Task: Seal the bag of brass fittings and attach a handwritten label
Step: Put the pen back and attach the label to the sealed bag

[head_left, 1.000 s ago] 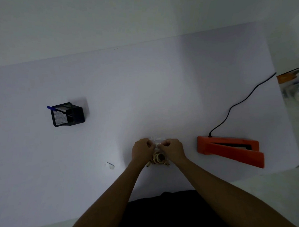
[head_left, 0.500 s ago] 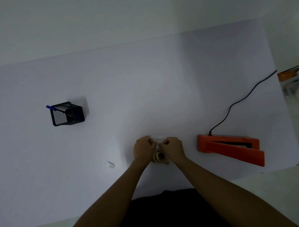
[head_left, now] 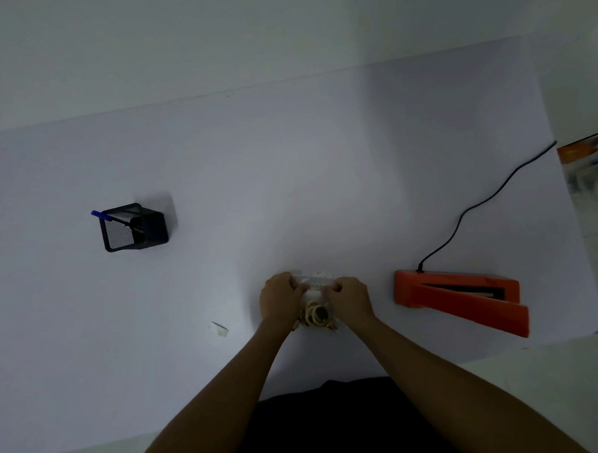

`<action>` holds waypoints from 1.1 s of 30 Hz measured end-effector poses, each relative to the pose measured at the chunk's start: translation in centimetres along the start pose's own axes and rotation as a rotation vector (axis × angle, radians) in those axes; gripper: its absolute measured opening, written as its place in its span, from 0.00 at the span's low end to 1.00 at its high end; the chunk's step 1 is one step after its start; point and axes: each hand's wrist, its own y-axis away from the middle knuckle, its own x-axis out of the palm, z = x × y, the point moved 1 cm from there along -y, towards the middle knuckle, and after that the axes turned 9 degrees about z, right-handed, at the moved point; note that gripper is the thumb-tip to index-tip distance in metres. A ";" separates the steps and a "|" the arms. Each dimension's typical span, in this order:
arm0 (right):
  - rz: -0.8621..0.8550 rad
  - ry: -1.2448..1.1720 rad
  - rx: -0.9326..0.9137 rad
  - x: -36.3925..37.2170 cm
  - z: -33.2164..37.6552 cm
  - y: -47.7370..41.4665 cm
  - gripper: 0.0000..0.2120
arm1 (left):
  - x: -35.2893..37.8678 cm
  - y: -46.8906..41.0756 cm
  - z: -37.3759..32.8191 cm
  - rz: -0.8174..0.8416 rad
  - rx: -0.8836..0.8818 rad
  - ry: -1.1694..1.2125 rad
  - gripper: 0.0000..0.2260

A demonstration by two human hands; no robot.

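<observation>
Head view, from the left: a black mesh pen holder (head_left: pixel 135 226) stands well apart from the work, with 1 blue pen (head_left: pixel 100 214) leaning out over its left rim. Nearer the person a small white slip (head_left: pixel 220 329) lies on the table (head_left: pixel 288 175), near the left hand (head_left: pixel 281 299). I take it for the label blank, though nothing can be made out on it.

The left hand and the right hand (head_left: pixel 350 297) sit close together at the near middle of the table. Each has its fingers curled, pinching an upper corner of the clear bag (head_left: pixel 315 283), which lies between them. The brass fittings (head_left: pixel 315 316) are bunched in the bag's lower part, toward the person.

Near the right hand lies the orange heat sealer (head_left: pixel 458 296), its arm raised a little, with a black cord (head_left: pixel 478 204) running off to the far right. A blurred orange-topped package (head_left: pixel 586 166) sits past the table's right edge.

The step in hand looks like gathering and flattening the bag's mouth; sealing and labelling are not yet done. Next, the mouth would need to go flat into the sealer's gap, fittings kept clear of the seal line.

A small printed patch near the bag's top is too small to read. No brand shows on the sealer.
</observation>
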 end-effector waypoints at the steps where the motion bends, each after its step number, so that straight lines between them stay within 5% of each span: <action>1: -0.006 0.002 -0.006 0.1 -0.1 0.1 0.22 | 0.0 0.0 -0.1 0.006 0.005 -0.002 0.13; 6: -0.029 0.007 -0.025 0.5 -0.1 0.1 0.20 | 0.0 0.2 -0.2 0.002 0.024 -0.061 0.12; 12: -0.017 0.009 -0.032 0.0 0.2 0.6 0.23 | 0.5 0.1 -1.0 -0.032 -0.005 -0.170 0.27; 24: -0.053 -0.048 0.031 0.9 0.6 1.4 0.17 | 0.3 0.7 -0.9 -0.045 0.076 -0.107 0.06; 33: -0.056 0.050 0.030 0.4 0.4 1.3 0.18 | 0.4 0.6 -0.6 0.013 0.059 -0.053 0.10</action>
